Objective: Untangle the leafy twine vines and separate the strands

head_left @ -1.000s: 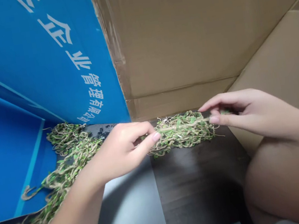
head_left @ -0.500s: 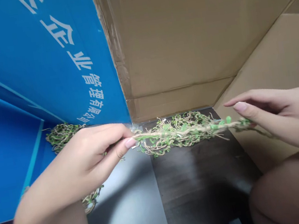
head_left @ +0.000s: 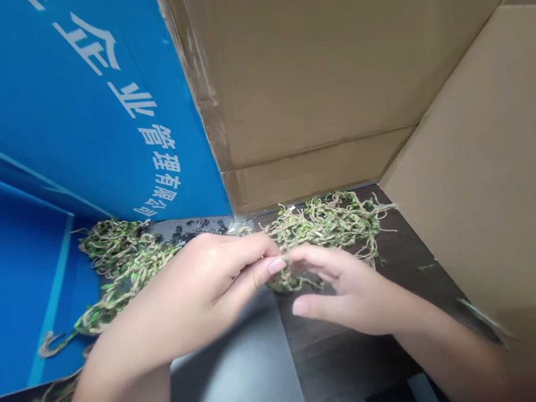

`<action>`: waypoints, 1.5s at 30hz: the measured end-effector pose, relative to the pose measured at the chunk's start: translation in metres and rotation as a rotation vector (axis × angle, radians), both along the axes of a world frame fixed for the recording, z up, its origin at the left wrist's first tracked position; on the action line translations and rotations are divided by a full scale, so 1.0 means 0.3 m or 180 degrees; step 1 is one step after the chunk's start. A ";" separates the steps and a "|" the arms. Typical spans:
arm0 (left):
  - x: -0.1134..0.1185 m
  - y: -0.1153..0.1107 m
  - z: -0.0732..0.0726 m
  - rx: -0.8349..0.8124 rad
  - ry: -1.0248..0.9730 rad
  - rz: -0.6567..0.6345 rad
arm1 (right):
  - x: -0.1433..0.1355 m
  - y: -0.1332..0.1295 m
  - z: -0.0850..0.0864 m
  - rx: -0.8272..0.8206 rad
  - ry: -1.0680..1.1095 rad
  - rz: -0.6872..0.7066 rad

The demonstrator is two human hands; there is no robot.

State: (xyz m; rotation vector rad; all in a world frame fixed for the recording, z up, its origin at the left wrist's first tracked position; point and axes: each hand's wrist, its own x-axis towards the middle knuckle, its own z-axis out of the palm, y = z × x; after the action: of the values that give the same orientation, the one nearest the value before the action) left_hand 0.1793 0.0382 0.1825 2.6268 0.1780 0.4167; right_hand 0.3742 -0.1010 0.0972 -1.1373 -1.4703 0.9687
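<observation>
My left hand pinches a strand of twine with small green leaves between thumb and fingertips. Close beside it on the right, my right hand has its thumb spread apart from its fingers, and its fingertips are at the strand near my left hand. Behind both hands, a tangled pile of leafy twine lies on the dark surface. Another heap of leafy twine is at the left, partly covered by my left hand and forearm.
A blue panel with white characters stands at the left. Brown cardboard rises behind, with another cardboard wall at the right. The surface is part light grey, part dark wood-look. More twine lies at the lower left.
My right hand has moved left, close to my left hand, and its thumb and fingers have spread. The strand that was stretched between the hands is now bunched below them.
</observation>
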 end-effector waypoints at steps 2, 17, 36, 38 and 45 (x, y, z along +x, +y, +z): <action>-0.003 0.012 0.002 -0.0001 0.0041 0.0037 | -0.027 0.016 -0.038 -0.0312 0.0661 0.0117; 0.006 -0.151 -0.464 0.0376 -0.1669 0.0880 | 0.045 0.040 -0.102 -0.0476 -0.0532 0.0147; 0.020 -0.110 -0.574 -0.0177 -0.1234 0.0996 | 0.020 0.031 -0.237 0.1387 -0.2195 -0.0805; 0.023 -0.110 -0.570 -0.0120 -0.1214 0.1017 | 0.025 0.027 -0.235 0.1505 -0.2439 -0.0772; 0.025 -0.108 -0.570 -0.0029 -0.1135 0.0979 | 0.035 0.026 -0.204 0.1494 -0.2889 -0.0576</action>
State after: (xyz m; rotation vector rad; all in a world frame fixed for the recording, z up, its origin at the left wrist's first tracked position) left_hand 0.1868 0.0058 0.0116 2.4685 0.4645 0.9740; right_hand 0.3847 -0.0931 0.0360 -1.3803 -2.0959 -0.0942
